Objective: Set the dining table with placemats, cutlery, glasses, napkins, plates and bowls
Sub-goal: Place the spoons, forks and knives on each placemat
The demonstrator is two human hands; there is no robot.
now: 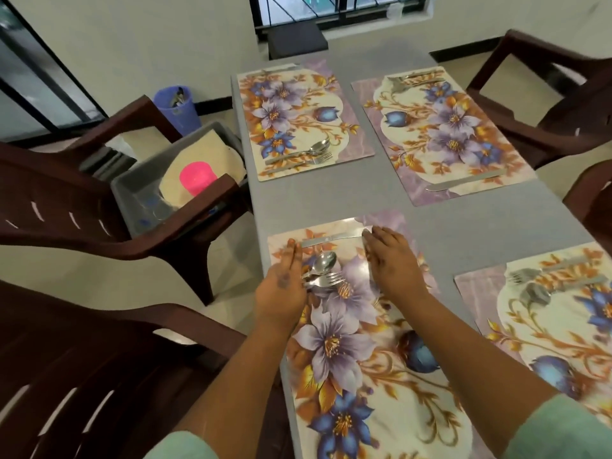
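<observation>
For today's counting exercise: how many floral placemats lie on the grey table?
4 floral placemats: far left, far right, near left under the hands, near right, cut off by the frame edge. More may lie out of view.

Cream-painted walls (139, 44) are enclosing the room, with a dark skirting strip (212, 104) running along their base. A barred window (337, 11) is admitting daylight at the top centre of the frame, and a dark-framed glass door (36, 81) is standing at the upper left. Dark brown plastic armchairs (66, 207) are flanking the grey tabletop (331, 197) on both sides. Pale floor tiles (99, 279) are showing at the left.
</observation>
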